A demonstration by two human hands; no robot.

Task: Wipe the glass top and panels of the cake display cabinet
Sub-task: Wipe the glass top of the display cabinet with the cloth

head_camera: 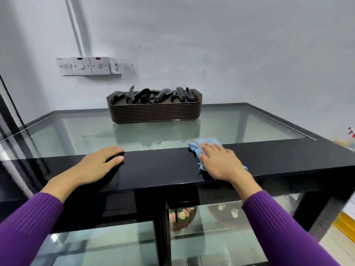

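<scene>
The cake display cabinet has a glass top (86, 135) framed in glossy black (159, 166). My right hand (219, 162) lies flat with straight fingers on a light blue cloth (199, 145), pressing it onto the black front band at the glass edge. My left hand (101, 164) rests palm down on the same black band, fingers straight, holding nothing. Below the band, the front glass panels (107, 246) show cakes (182, 217) inside.
A stack of brown trays (155, 112) holding black tongs (159, 96) stands at the back of the glass top against the wall. Wall switches (88, 65) sit above left. A yellow object (345, 225) lies low at the right.
</scene>
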